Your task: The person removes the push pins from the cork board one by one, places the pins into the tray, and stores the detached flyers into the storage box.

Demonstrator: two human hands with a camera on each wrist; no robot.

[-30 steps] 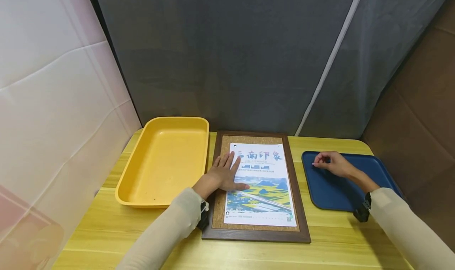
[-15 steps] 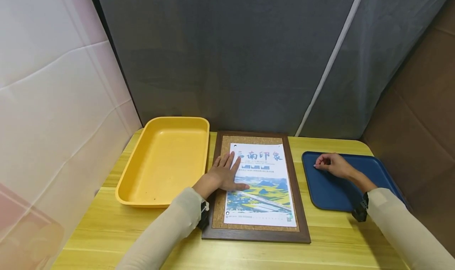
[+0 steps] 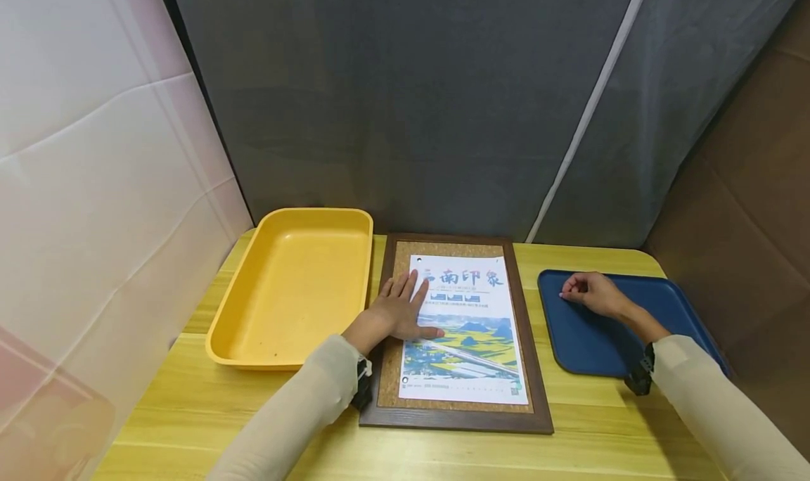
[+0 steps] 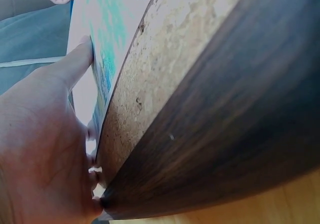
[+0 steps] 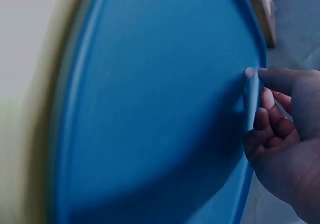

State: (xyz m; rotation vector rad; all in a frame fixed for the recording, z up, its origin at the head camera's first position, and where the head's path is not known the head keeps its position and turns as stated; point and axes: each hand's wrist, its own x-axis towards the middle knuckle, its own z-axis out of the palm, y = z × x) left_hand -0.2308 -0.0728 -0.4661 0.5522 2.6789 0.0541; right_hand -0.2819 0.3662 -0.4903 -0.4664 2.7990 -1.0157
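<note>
My left hand (image 3: 397, 313) lies spread over the left side of a printed paper sheet (image 3: 474, 358) on a framed cork board (image 3: 455, 423). In the left wrist view, my thumb (image 4: 80, 59) stretches over the sheet, with the other fingers partly hidden. Small round tacks (image 3: 405, 380) show at the sheet's left corners. Over the blue tray (image 3: 582, 358), my right hand (image 3: 598, 294) pinches a small pale pink pin (image 5: 249, 73) at its fingertips; most of the pin is hidden by the fingers. The remaining fingers are curled in.
A yellow tray (image 3: 297, 291) stands left of the cork board, close to its frame. All of it rests on a wooden table (image 3: 506, 456). A dark grey panel (image 3: 405, 101) rises behind, with a pale wall (image 3: 120, 186) at left and a brown one (image 3: 747, 207) at right.
My right hand has shifted very slightly right and down over the blue tray, fingers still pinched. The left hand, sheet and cork board have stayed in place.
</note>
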